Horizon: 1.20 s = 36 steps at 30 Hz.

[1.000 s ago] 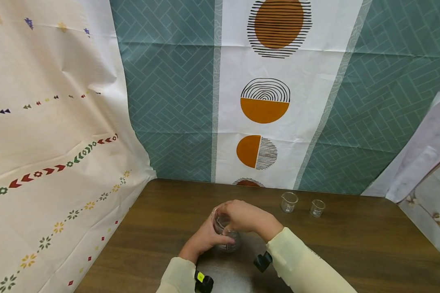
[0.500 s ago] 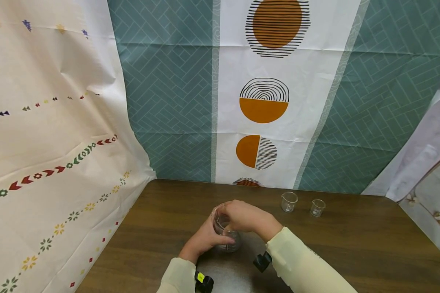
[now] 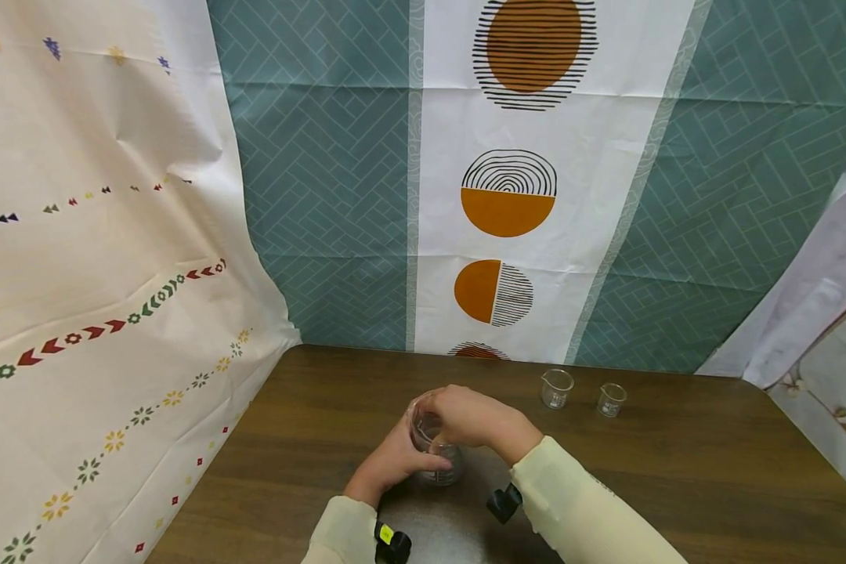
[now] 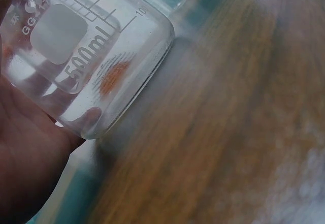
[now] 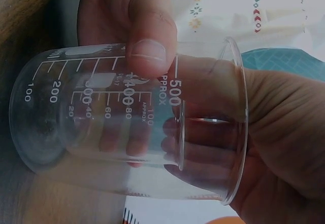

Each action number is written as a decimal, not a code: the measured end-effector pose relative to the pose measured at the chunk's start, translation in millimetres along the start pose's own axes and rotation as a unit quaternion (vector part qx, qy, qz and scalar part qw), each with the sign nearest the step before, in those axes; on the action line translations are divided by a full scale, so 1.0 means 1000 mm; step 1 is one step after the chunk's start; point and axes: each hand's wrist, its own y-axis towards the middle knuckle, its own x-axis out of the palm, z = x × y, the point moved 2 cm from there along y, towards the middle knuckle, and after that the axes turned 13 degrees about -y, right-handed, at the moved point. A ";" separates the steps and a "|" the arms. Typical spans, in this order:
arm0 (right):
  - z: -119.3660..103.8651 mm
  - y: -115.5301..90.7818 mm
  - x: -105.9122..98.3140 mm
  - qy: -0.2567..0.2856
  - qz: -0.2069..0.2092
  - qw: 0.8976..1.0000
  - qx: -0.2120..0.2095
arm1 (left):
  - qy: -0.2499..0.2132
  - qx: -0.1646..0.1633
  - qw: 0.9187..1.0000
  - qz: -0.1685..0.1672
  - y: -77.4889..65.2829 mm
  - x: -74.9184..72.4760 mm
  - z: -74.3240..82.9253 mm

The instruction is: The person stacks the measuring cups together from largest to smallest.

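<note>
A large glass beaker (image 5: 40, 107) marked 500 ml appears upright in the head view, near the table's front. My left hand (image 3: 395, 456) grips it round the side, thumb across the front. Through its wall in the right wrist view shows a smaller glass beaker (image 5: 111, 109), its scale reading up to 100. My right hand (image 3: 475, 419) reaches down through the large beaker's mouth, fingers at the small beaker's rim, holding it. Printed scale lines and the base of the large beaker fill the upper left of the left wrist view, beside the left palm (image 4: 25, 158).
Two more small glass beakers stand toward the back right of the wooden table (image 3: 677, 470): a larger one (image 3: 556, 390) and, to its right, a smaller one (image 3: 611, 400). A patterned white cloth (image 3: 113, 352) hangs along the left, and a green-and-white curtain (image 3: 324, 196) backs the table.
</note>
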 end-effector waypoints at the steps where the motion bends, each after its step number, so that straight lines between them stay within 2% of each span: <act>1: 0.000 0.000 0.000 -0.001 0.000 1.000 0.000 | -0.003 0.001 1.000 -0.002 0.000 0.000 0.000; 5: 0.000 0.000 0.000 0.000 -0.001 1.000 0.002 | -0.013 0.009 1.000 -0.008 0.001 0.000 -0.001; 14: 0.001 0.002 0.002 0.003 -0.004 1.000 -0.003 | 0.004 -0.003 1.000 0.006 0.000 0.001 0.000; 26: 0.002 0.004 0.001 -0.002 -0.010 1.000 -0.001 | -0.019 0.011 1.000 -0.019 0.001 0.001 0.005; 36: 0.002 0.006 0.003 0.002 -0.023 1.000 0.005 | -0.021 0.012 1.000 -0.016 0.002 0.001 0.000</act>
